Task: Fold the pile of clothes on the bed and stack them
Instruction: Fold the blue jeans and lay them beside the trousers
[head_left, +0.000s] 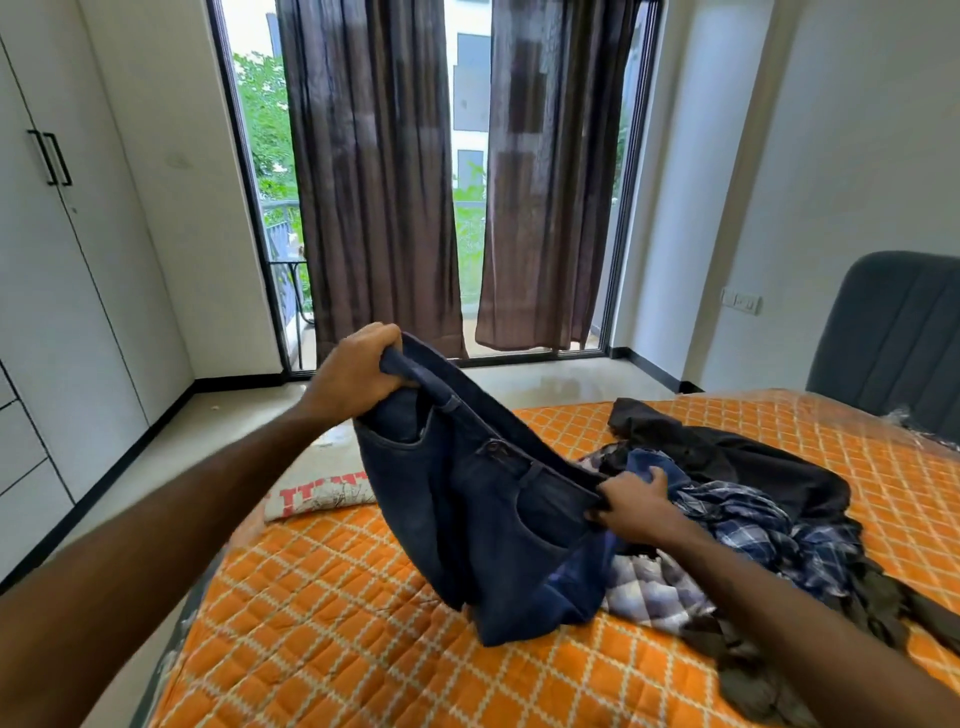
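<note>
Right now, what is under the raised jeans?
Under the jeans, held by the left hand and right hand, lie the orange quilt and a pale checked shirt. How far the shirt extends beneath them is hidden.

Brown curtains (374, 171), white wardrobe (57, 249), grey headboard (888, 338)

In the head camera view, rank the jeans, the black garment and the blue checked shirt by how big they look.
1. Jeans, held up near the camera, which inflates them.
2 and 3. Black garment and blue checked shirt: both crumpled and partly hidden, too alike to rank.
</note>
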